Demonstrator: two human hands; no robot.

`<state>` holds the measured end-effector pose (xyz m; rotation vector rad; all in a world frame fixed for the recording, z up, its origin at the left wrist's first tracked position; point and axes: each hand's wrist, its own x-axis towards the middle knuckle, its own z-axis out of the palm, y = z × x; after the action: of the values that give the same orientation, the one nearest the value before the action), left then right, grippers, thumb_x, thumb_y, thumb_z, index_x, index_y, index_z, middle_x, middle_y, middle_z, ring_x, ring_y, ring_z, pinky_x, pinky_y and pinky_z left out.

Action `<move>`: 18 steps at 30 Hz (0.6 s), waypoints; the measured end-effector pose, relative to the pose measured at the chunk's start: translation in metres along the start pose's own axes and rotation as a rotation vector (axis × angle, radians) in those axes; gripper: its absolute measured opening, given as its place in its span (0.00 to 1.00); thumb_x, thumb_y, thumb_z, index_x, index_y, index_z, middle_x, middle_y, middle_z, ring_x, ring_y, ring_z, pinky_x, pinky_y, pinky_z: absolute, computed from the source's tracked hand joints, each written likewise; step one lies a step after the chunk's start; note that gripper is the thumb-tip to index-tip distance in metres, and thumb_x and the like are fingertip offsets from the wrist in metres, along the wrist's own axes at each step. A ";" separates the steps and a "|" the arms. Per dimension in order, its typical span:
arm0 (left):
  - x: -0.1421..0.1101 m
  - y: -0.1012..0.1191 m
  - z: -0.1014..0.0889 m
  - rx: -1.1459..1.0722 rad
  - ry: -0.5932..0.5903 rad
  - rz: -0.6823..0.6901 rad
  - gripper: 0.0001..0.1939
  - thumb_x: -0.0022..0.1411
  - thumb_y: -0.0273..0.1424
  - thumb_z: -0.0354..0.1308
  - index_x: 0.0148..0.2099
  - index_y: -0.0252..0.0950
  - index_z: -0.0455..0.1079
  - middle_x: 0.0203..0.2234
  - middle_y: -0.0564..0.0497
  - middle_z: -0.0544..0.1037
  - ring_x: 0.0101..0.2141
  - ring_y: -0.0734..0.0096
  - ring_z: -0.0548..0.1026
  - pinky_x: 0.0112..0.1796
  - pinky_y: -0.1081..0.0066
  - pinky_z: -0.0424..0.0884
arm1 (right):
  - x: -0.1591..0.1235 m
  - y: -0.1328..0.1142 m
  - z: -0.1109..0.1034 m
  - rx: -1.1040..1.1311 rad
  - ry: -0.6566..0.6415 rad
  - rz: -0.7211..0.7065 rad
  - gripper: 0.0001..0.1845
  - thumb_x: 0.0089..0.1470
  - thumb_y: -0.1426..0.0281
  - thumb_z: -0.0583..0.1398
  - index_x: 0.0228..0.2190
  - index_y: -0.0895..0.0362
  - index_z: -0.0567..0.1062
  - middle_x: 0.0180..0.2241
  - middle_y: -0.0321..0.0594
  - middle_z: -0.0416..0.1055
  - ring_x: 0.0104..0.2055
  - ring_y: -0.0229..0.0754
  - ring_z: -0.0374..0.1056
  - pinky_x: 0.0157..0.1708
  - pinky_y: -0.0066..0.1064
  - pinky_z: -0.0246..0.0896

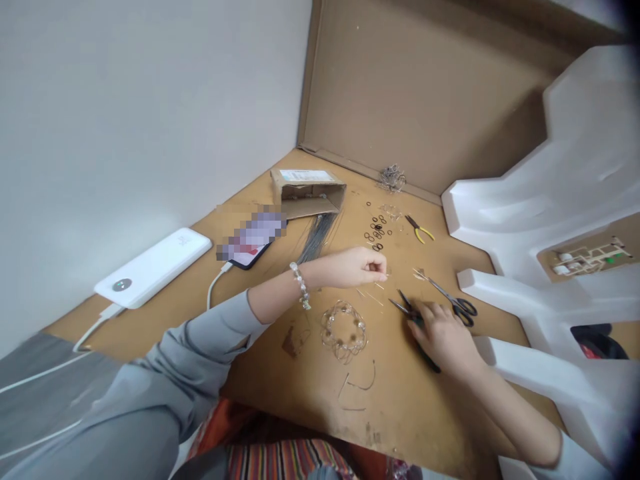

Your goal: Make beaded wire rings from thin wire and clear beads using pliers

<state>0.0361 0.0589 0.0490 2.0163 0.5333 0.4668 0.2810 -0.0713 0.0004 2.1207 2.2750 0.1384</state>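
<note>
My left hand (pixel 367 267) is closed in a pinch above the table, and what its fingertips hold is too small to make out. Thin wire pieces (pixel 373 295) lie just below it. My right hand (pixel 447 337) grips dark-handled pliers (pixel 413 313), whose pointed jaws are spread and face left. Between the two hands, nearer to me, rests a ring of looped wire with clear beads (pixel 344 331). Beyond my left hand several small dark rings (pixel 377 230) are scattered. Scissors (pixel 453 300) lie beside my right hand.
Yellow-handled pliers (pixel 420 229) and a tangle of wire (pixel 393 178) lie toward the back. An open cardboard box (pixel 310 193) has a bundle of grey wires (pixel 320 233) before it. A phone (pixel 253 240) and white power bank (pixel 155 267) sit left; white foam (pixel 500 280) stands right.
</note>
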 end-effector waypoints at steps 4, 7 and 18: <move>-0.006 0.003 -0.001 0.175 -0.025 0.063 0.07 0.59 0.30 0.53 0.30 0.33 0.67 0.22 0.55 0.67 0.25 0.78 0.63 0.28 0.76 0.57 | 0.024 -0.025 -0.036 0.661 -0.012 0.146 0.21 0.56 0.57 0.52 0.40 0.58 0.75 0.29 0.43 0.74 0.29 0.41 0.68 0.31 0.33 0.63; -0.014 0.002 0.002 0.257 -0.019 0.079 0.07 0.59 0.29 0.53 0.30 0.33 0.69 0.24 0.54 0.69 0.27 0.77 0.64 0.29 0.76 0.58 | 0.036 -0.056 -0.050 0.959 -0.017 0.143 0.20 0.50 0.56 0.58 0.36 0.58 0.77 0.26 0.39 0.72 0.24 0.38 0.64 0.26 0.30 0.60; -0.040 -0.029 0.035 0.184 0.166 0.039 0.10 0.62 0.33 0.53 0.33 0.34 0.71 0.26 0.54 0.72 0.28 0.77 0.68 0.32 0.75 0.61 | 0.041 -0.075 -0.003 1.494 -0.204 0.175 0.16 0.43 0.59 0.66 0.32 0.57 0.78 0.20 0.36 0.71 0.23 0.35 0.63 0.24 0.28 0.59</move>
<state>0.0160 0.0243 0.0027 2.1788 0.6595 0.6324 0.2034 -0.0354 -0.0008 2.4153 2.1548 -2.2399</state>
